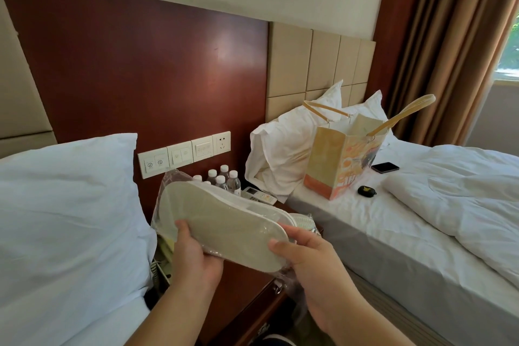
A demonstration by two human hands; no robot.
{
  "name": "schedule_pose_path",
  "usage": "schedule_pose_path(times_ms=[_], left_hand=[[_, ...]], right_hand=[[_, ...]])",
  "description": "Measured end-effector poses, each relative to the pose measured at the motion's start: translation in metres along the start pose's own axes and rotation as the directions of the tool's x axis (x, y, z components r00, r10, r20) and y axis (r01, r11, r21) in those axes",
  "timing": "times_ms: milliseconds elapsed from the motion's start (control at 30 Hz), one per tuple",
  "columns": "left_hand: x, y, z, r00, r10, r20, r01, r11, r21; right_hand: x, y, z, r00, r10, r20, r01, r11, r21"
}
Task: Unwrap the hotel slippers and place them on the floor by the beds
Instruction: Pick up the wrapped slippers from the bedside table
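Left hand (193, 254) and right hand (302, 251) both grip the wrapped slippers (224, 226); advisable to locate the wrapper's (168, 185) open end before pulling.

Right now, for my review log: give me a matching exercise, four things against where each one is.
Things: 1 wrapped slippers; 2 water bottles; 3 paper bag; 4 phone.
Places: A on the right bed, right of the paper bag; B below the wall switches; C held by left hand and right hand; D on the right bed, before the pillows.
Pairs: 1-C; 2-B; 3-D; 4-A.
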State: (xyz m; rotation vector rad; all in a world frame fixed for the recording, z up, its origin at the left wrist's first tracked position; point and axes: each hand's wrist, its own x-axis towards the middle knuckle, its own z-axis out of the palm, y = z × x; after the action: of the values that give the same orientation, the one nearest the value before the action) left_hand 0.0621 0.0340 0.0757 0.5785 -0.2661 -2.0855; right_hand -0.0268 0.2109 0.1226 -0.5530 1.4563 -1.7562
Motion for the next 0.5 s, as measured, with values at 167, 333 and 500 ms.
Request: schedule_pose_path(times_ms=[167,333,500], left_hand=[[-0.002,0.000,-0.001,1.000,0.010,-0.003,-0.011,0.999,-0.031],[-0.006,-0.005,-0.001,0.999,0.006,0.049,-0.007,1.000,0.014],[0.001,0.003,-0.003,0.999,0.034,0.032,-0.035,0.999,0.034]], right_hand=[[0.001,-0.005,0.002,1.000,-0.024,-0.004,0.022,0.966,-0.258],[0.003,-0.008,0.000,0.994,-0.103,0.043,0.111,0.851,-0.513],[0.008,-0.007,-0.010,0.991,-0.113,0.071,0.133,0.815,-0.564]])
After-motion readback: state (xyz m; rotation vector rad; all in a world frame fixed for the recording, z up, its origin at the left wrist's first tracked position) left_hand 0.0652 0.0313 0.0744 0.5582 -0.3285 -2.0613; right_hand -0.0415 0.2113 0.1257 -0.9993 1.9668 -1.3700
